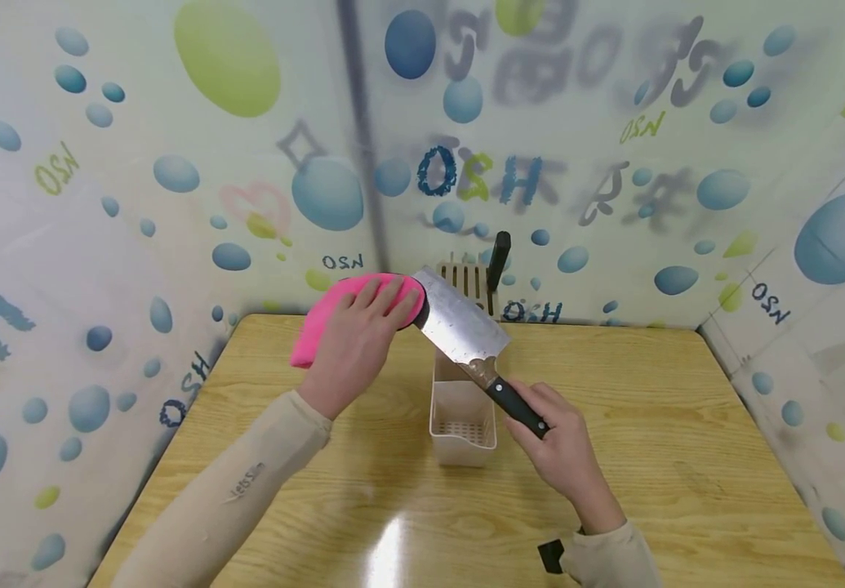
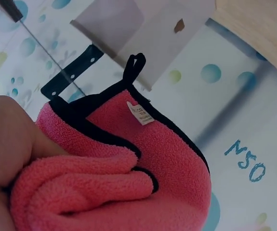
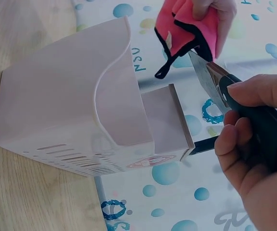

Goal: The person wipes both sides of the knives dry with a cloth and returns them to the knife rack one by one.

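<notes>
My right hand (image 1: 558,445) grips the black handle of a cleaver (image 1: 459,318), its broad steel blade slanting up and left above the table. With my left hand (image 1: 356,343) I hold a folded pink cloth (image 1: 312,335) at the blade's far end, fingers spread over the top of it. Black edging, a hanging loop and a small white label show on the cloth (image 2: 172,159) in the left wrist view. The fold hides the end of the blade it overlaps. In the right wrist view the thumb lies along the side of the cleaver (image 3: 205,79) handle.
Below the cleaver a pale knife holder (image 1: 464,449) with a perforated front compartment stands on the wooden table (image 1: 613,457). Another black-handled knife (image 1: 499,257) sits upright in its slotted back. A patterned curtain (image 1: 576,163) rises behind and at both sides.
</notes>
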Tool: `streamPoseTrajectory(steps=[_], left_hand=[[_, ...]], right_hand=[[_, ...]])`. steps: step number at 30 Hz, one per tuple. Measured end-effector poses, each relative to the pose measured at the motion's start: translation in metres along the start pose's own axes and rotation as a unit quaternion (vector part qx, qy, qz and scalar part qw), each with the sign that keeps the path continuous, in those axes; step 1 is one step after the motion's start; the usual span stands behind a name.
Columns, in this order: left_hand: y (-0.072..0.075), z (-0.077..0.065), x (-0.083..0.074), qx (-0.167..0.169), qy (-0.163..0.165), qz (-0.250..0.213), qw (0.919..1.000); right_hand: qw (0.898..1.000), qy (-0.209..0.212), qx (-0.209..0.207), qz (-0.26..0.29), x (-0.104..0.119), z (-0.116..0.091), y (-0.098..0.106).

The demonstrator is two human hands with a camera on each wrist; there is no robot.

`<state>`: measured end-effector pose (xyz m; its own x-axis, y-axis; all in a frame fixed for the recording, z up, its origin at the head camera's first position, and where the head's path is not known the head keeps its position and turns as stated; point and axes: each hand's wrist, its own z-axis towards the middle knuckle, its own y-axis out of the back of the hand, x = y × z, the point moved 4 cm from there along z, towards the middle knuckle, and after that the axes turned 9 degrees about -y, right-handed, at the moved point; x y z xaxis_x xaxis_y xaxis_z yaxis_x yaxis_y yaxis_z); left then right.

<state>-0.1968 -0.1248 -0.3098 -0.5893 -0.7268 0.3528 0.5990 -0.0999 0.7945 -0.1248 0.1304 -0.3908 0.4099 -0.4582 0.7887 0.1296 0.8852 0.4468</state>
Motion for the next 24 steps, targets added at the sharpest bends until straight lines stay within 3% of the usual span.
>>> streamPoseTrajectory(steps=[8, 14, 24], left_hand=[[0.017, 0.003, 0.005, -0.024, 0.024, -0.003, 0.9994], [0.021, 0.008, -0.001, -0.048, 0.015, 0.003, 0.9987], [0.003, 0.008, -0.016, -0.005, -0.007, -0.005, 1.0000]], right_hand=[[1.000, -0.010, -0.002, -0.014, -0.001, 0.000, 0.000], [0.999, -0.018, 0.022, -0.027, -0.002, -0.002, -0.005], [0.999, 0.016, 0.026, -0.015, 0.004, -0.002, -0.006]])
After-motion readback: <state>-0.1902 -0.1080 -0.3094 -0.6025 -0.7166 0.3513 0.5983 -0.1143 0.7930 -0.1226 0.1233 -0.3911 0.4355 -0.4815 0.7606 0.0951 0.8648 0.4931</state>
